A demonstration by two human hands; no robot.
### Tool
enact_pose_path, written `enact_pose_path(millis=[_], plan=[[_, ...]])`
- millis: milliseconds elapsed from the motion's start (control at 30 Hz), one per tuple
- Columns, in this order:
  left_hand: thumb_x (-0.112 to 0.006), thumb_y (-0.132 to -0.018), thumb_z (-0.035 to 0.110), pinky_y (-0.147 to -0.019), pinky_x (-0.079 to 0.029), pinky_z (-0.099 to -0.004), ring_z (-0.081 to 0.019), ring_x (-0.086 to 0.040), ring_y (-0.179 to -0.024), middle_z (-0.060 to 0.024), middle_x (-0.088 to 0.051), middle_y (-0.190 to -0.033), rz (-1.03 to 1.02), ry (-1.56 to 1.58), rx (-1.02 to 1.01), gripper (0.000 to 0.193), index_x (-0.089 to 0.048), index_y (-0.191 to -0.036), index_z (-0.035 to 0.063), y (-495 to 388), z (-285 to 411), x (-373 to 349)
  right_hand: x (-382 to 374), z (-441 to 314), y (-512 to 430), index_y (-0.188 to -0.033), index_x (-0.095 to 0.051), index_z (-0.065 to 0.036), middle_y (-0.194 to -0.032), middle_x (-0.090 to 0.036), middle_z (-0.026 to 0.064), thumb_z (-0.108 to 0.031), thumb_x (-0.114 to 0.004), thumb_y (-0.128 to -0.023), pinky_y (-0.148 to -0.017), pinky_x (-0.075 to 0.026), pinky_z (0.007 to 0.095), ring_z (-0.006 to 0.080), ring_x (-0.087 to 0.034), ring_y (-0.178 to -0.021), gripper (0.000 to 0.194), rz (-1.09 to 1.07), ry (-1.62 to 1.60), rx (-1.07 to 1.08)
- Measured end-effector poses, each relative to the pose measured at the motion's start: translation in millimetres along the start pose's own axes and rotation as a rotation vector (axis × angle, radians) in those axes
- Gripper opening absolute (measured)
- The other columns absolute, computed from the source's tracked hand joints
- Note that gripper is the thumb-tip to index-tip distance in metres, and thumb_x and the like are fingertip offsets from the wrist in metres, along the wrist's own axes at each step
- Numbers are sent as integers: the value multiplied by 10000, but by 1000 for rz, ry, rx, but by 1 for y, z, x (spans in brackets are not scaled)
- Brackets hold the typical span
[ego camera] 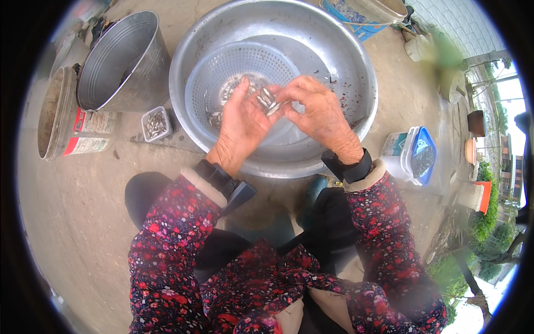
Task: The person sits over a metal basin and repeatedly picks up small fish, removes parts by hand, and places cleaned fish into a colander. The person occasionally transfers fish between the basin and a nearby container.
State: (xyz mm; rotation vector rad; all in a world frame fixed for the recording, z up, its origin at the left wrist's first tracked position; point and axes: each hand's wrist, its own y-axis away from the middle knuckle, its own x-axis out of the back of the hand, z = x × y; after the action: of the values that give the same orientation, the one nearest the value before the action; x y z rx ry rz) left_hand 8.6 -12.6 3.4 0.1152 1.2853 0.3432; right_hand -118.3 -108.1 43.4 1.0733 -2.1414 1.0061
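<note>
My left hand (246,119) is cupped palm up over a pale blue plastic colander (204,73), with several small silvery fish (266,98) lying in it. The fingers of my right hand (315,110) pinch at one small fish (273,109) at the edge of that palm. More small fish (215,117) rest in the bottom of the colander, partly hidden behind my left hand. The colander sits inside a wide metal basin (348,69), whose right side is spotted with dark and reddish bits.
Left of the basin stand a small plastic tub (157,124) of small fish, a metal bucket (160,54) and a plastic pail (62,112). On the right is a white tub with a blue lid (425,156). Another bucket (358,16) stands beyond the basin on the concrete ground (91,200).
</note>
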Motion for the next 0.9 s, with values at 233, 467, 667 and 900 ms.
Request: enact_pose_path(millis=[233, 467, 667, 900], plan=[[-473, -896, 454, -894, -438, -370, -219, -556, -995, -105, -574, -1081, 54, 2, 20, 495, -505, -1099, 3, -3, -2, 8, -14, -2, 2, -780, -591, -71, -924, -589, 77, -111, -658, -668, -744, -495, 352, 264, -581, -887, 136, -65, 166, 191], [-485, -889, 428, -921, -389, -392, -247, -492, -1030, -133, -505, -1092, 129, -62, 27, 491, -427, -1129, 4, 0, -5, 0, -23, -10, 1, -748, -540, -12, -800, -579, 149, -144, -634, -712, -708, -499, 385, 304, -600, -824, 165, -58, 283, 219], [-487, -888, 427, -897, -396, -379, -238, -499, -999, -131, -513, -1077, 97, -35, 31, 513, -427, -1138, -17, 4, -1, -1, -16, -16, -1, -794, -539, -7, -809, -591, 145, -117, -611, -726, -598, -509, 390, 316, -613, -726, 147, -76, 220, 94], [-486, -892, 409, -865, -401, -365, -228, -502, -969, -131, -525, -1058, 89, -44, -2, 489, -419, -1143, -5, 1, -3, 2, -13, -12, 2, -801, -546, -2, -844, -605, 141, -91, -606, -706, -573, -509, 389, 313, -613, -701, 143, -115, 266, 85]])
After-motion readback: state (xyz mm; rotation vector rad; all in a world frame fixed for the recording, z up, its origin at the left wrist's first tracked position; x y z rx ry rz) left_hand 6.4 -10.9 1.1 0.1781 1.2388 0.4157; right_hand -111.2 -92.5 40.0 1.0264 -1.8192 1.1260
